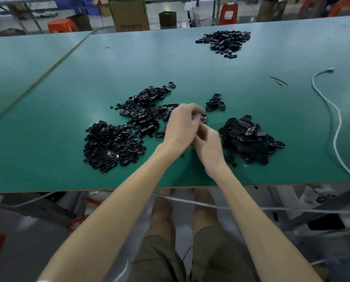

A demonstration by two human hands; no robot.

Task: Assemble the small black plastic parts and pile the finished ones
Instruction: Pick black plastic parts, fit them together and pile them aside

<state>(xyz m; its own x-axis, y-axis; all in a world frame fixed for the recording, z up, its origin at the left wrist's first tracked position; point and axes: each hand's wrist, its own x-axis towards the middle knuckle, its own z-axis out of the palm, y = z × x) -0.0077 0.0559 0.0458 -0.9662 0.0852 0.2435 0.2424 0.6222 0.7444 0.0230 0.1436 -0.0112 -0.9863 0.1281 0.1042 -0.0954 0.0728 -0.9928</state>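
Green tabletop (pixel 48 110) fills the scene, in a workshop with cardboard boxes and red stools behind its far edge. Near the middle the two hands meet, touching each other. The left hand (pixel 182 124) is a little blurred; its fingers are curled and pinch a small black part (pixel 203 118), which sticks out at the fingertips. The right hand (pixel 208 144) lies just nearer, its fingers curled in under the left hand; if it holds something, I cannot tell. Both forearms reach from the near edge and come together over the tabletop.

Around the hands I count five groups of black parts: a near left pile (pixel 111 146), a middle pile (pixel 147 106) just left of the hands, a small group (pixel 215 102) just beyond them, a right pile (pixel 249 137), and a far pile (pixel 225 42) well apart. One white cable (pixel 335 117) curves along the right side.
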